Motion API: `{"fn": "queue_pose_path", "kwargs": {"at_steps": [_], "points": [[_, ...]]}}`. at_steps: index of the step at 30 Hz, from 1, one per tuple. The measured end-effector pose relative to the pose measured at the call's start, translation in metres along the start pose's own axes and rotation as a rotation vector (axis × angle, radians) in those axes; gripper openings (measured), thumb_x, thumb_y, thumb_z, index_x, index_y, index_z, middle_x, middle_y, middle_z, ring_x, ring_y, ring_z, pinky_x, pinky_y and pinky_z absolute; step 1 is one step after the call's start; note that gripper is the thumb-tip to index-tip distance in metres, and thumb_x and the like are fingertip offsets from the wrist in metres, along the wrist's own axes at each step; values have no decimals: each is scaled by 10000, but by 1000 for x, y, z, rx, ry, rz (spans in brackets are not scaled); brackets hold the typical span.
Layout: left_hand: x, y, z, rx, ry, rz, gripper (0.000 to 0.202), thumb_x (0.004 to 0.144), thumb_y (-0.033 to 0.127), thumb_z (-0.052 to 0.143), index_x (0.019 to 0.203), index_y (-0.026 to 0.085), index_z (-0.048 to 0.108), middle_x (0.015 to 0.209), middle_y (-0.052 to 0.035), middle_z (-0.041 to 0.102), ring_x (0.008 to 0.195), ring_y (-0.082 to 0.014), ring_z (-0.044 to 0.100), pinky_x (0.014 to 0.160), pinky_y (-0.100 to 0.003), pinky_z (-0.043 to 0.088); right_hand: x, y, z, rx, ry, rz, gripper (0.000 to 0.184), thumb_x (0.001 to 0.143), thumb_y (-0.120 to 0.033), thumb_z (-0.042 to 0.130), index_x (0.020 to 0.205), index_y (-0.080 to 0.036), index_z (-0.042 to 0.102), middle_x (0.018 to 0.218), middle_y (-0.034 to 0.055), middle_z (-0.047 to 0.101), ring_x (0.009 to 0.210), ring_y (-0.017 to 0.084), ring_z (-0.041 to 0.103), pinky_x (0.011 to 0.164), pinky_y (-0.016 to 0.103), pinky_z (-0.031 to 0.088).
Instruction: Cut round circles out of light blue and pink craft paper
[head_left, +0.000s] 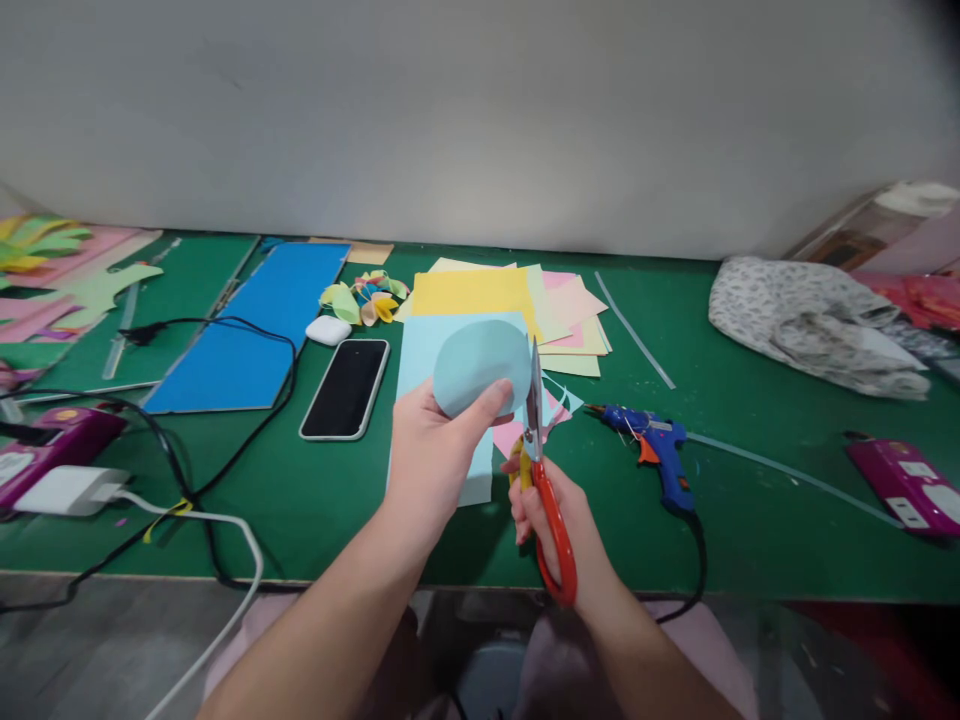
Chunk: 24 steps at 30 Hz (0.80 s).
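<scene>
1. Head view: a rounded light blue paper piece (480, 368) is held up above the table, pinched at its lower edge by the left hand (433, 455), thumb on the near face and fingers curled behind
2. Just to its right, the right hand (561, 512) is closed through the red handles of a pair of scissors (553, 522); the blades point up and away and stand against the paper piece's right edge, nearly shut
3. Both hands are close together, just beyond the table's front edge and near its middle, with the forearms coming in over that edge
4. Under the hands lies a larger light blue sheet (417, 350), and a few pink scraps (512, 433) lie beside the scissor blades
5. Behind it a stack of coloured sheets (480, 290), yellow, pale green and pink, fans out toward the wall
6. Left of the hands: a phone (346, 388) lying face up, a white earbud case (328, 330), folded paper petals (367, 298), a blue board (259, 325) and black cables
7. Right of the hands: a blue glue gun (654, 447) lies near, its cord running off the front edge; a crumpled cloth (810, 320) sits well apart at the far right
8. Bare green table (757, 540) shows between the glue gun and a magenta device (904, 487), and along the front edge on the left
</scene>
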<state>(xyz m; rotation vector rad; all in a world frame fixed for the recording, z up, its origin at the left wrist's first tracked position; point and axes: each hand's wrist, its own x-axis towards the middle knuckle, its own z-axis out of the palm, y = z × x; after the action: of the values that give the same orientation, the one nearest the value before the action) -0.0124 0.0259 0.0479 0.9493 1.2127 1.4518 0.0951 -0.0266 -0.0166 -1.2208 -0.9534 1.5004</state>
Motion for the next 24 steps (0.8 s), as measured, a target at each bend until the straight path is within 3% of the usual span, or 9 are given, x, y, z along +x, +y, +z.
{"fn": "queue_pose_path", "kwargs": {"at_steps": [10, 24], "points": [[5, -1, -7, 23, -58, 15, 291, 643, 331, 778, 860, 147, 716, 781, -64, 712, 708, -207, 669, 636, -326, 590, 0, 9, -3, 34, -23, -33, 583, 663, -722, 585, 878, -182, 549, 522, -64, 436, 422, 67, 321, 385, 197, 290], [5, 6, -8, 64, -44, -30, 321, 630, 346, 778, 865, 138, 708, 774, -44, 707, 765, -207, 656, 654, -310, 571, -1, 6, -3, -23, -17, 16, 666, 597, -777, 591, 868, -171, 534, 535, -72, 446, 410, 50, 328, 370, 180, 293]]}}
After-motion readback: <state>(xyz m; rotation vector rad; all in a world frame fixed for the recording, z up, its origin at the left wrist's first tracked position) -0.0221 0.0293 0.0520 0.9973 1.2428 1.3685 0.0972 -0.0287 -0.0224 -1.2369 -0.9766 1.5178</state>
